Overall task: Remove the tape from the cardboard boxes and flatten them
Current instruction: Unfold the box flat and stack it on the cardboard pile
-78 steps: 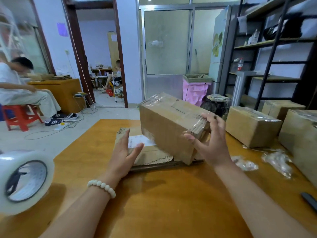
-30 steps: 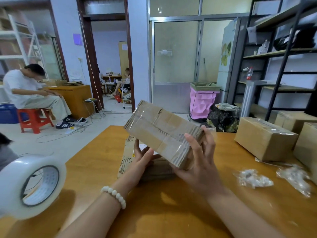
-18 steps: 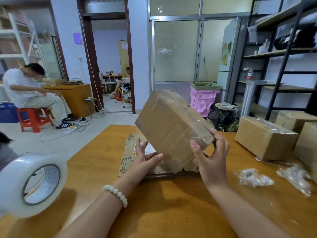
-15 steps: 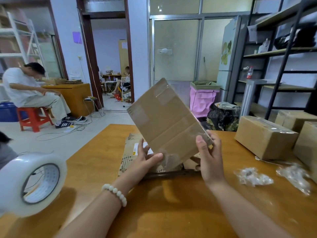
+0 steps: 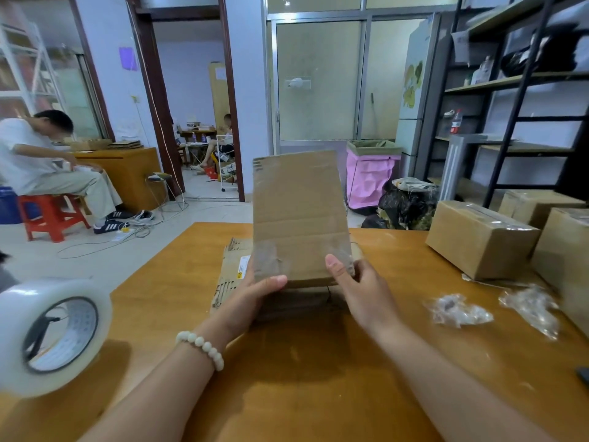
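The cardboard box stands upright above the middle of the desk, one broad brown face turned to the camera, with clear tape across its lower part. The left hand grasps its lower left corner, thumb laid over the taped edge; the right hand grasps the lower right corner, thumb pressed on the tape there. A white bead bracelet circles the left wrist.

Directly beneath and behind the box, at 12 o'clock from the hands, lies a stack of flattened cardboard, which the box partly hides; how many sheets it holds cannot be told. At 3 o'clock two crumpled wads of clear tape rest on the desk, apart from each other. Further out, at 2 o'clock, three taped boxes sit close together along the desk's right edge, the nearest cut off by the frame. At 9 o'clock one large roll of clear tape stands on its edge at the desk's left side. A small dark object at 4 o'clock is too cropped to identify.

Beyond the desk, a pink bin and a black bag stand on the floor at 1 o'clock. One person sits on a red stool at 10 o'clock.
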### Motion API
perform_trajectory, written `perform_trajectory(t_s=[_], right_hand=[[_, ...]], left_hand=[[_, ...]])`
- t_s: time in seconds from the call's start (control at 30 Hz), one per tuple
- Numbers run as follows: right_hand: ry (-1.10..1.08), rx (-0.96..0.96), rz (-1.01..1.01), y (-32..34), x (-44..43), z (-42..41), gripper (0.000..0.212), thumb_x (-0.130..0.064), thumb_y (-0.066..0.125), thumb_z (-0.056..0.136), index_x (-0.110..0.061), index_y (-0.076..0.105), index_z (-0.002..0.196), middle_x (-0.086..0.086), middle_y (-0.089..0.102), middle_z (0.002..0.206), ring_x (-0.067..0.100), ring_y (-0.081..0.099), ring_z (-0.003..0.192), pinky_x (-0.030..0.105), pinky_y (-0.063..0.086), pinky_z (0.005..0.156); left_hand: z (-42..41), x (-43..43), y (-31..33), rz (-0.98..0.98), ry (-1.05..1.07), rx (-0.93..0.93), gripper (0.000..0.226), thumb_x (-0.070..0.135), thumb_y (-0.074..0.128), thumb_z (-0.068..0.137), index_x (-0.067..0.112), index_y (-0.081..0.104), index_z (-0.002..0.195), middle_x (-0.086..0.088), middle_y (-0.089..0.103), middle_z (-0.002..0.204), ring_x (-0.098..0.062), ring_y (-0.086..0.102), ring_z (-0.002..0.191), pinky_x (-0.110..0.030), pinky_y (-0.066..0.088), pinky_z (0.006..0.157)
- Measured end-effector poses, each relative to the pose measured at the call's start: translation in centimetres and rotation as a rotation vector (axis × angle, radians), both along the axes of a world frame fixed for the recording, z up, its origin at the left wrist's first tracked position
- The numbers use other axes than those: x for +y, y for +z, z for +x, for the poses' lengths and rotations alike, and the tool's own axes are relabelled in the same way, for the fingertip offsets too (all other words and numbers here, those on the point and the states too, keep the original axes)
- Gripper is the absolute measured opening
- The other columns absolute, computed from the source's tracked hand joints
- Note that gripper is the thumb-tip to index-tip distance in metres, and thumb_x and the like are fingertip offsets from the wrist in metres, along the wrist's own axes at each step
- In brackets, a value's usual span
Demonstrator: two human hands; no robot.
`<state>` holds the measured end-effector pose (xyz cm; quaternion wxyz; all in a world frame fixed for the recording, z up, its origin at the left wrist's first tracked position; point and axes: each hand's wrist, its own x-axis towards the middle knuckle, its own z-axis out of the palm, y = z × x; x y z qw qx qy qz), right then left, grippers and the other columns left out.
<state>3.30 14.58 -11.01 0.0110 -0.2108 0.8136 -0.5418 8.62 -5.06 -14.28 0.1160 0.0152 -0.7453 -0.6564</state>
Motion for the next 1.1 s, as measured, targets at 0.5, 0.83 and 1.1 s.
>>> perform_trajectory(t_s=[0.5,0.83,1.1], right_hand=[[-0.035,0.067,0.048,-0.74,-0.28,-0.27,0.064,-0.072,0.035,0.078,-0.014,0.059,0.085,0.003,0.062,0.083,0.017,0.057,0.077,0.024,0.038,0.062],[-0.054,0.143,0.112,-0.33,-0.08,0.27,0.052,-0.063,0.037,0.089,-0.016,0.046,0.067,0.001,0.052,0.068,0.013,0.048,0.062,0.027,0.031,0.054],[-0.048,0.134,0.063,-0.52,0.00,0.28,0.056,-0.067,0.041,0.085,-0.016,0.042,0.062,-0.002,0.043,0.058,0.016,0.043,0.055,0.029,0.031,0.054]], left_hand=[[0.05,0.43,0.78,0.259,0.122,0.113,0.044,0.062,0.045,0.089,0.031,0.054,0.119,-0.001,0.061,0.130,-0.014,0.057,0.120,-0.029,0.044,0.099],[-0.36,0.31,0.69,0.273,0.110,0.176,0.045,0.047,0.048,0.081,0.024,0.055,0.120,-0.001,0.065,0.123,-0.012,0.060,0.115,-0.020,0.047,0.086],[-0.58,0.30,0.59,0.300,0.127,0.121,0.050,0.055,0.051,0.079,0.026,0.054,0.120,-0.008,0.064,0.123,-0.021,0.062,0.113,-0.022,0.053,0.077]])
